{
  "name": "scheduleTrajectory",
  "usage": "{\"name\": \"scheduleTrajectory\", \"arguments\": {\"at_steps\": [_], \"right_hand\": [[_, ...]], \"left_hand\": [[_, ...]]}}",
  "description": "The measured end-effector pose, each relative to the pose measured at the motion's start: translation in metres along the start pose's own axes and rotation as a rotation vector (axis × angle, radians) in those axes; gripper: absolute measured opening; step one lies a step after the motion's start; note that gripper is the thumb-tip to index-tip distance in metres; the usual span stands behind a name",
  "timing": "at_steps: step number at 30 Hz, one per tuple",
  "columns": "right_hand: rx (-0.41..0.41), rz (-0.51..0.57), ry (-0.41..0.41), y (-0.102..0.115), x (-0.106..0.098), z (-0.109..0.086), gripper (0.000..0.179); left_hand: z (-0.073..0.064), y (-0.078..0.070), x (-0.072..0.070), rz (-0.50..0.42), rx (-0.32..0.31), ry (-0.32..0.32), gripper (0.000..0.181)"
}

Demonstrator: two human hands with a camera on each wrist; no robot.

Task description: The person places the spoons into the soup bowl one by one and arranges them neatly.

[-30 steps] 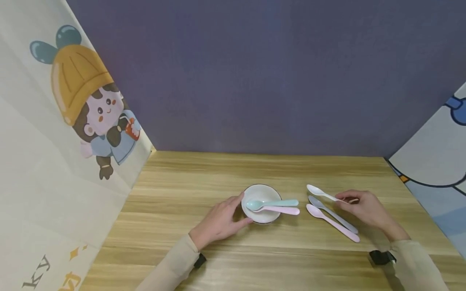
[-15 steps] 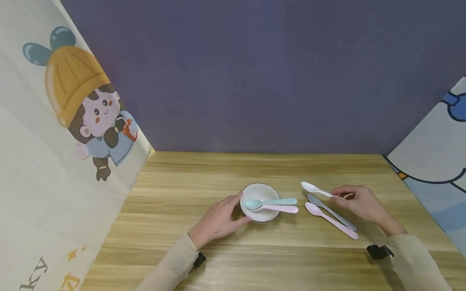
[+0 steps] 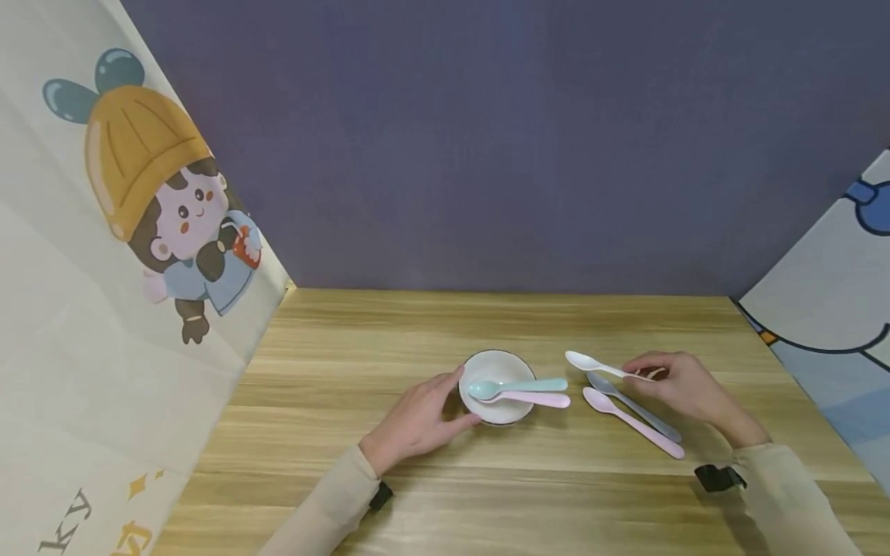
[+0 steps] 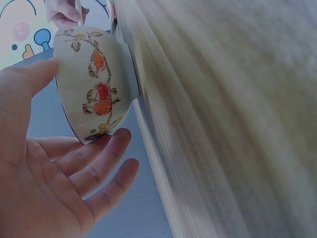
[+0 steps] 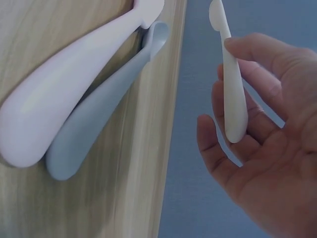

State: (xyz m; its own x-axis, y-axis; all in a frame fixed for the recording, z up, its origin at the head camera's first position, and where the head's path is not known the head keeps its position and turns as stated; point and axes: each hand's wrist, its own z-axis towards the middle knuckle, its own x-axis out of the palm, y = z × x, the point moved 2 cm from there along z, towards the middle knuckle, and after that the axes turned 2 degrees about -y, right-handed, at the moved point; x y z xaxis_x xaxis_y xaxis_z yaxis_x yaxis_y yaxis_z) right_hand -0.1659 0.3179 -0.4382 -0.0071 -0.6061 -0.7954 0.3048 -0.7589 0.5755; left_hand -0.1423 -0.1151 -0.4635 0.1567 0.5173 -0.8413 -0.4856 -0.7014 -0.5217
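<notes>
A white bowl (image 3: 497, 364) with a dark rim stands on the table; the left wrist view shows fruit sprigs painted on its outside (image 4: 101, 89). My left hand (image 3: 424, 421) holds its left side, thumb at the near rim and fingers round the far side. A mint spoon (image 3: 531, 386) and a pink spoon (image 3: 538, 399) lie in it, handles jutting out to the right. My right hand (image 3: 684, 386) pinches a white spoon (image 3: 587, 361) by the handle between thumb and fingers, its bowl end pointing left. Beneath it lie a grey spoon (image 3: 643, 413) and another pink spoon (image 3: 640, 432).
The wood-grain table (image 3: 334, 332) runs back to a dark blue-grey panel (image 3: 514, 154). A pale panel with a cartoon child (image 3: 195, 216) borders it on the left, another printed panel (image 3: 827, 301) on the right.
My right hand has moved left with the white spoon, rising a little off the table and toward the bowl. The left hand keeps its place on the bowl.
</notes>
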Motion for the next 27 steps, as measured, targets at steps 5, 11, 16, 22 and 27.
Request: {"name": "scheduleTrajectory", "arguments": {"at_steps": [5, 11, 16, 22, 27], "right_hand": [[0.009, -0.018, 0.006, 0.010, 0.001, -0.004, 0.014], [0.009, -0.017, 0.013, 0.019, 0.004, -0.009, 0.013], [0.016, -0.023, 0.011, 0.026, 0.006, -0.013, 0.012], [0.039, -0.023, 0.028, 0.036, 0.006, -0.018, 0.012], [0.041, -0.027, 0.030, 0.045, 0.008, -0.021, 0.011]], "left_hand": [[-0.004, 0.000, -0.001, -0.002, 0.009, 0.003, 0.092], [-0.009, 0.000, -0.002, 0.001, 0.016, 0.011, 0.092], [-0.013, 0.001, -0.003, 0.003, 0.024, 0.017, 0.093], [-0.018, 0.002, -0.004, -0.003, 0.035, 0.021, 0.092], [-0.021, 0.002, -0.005, -0.004, 0.045, 0.026, 0.092]]}}
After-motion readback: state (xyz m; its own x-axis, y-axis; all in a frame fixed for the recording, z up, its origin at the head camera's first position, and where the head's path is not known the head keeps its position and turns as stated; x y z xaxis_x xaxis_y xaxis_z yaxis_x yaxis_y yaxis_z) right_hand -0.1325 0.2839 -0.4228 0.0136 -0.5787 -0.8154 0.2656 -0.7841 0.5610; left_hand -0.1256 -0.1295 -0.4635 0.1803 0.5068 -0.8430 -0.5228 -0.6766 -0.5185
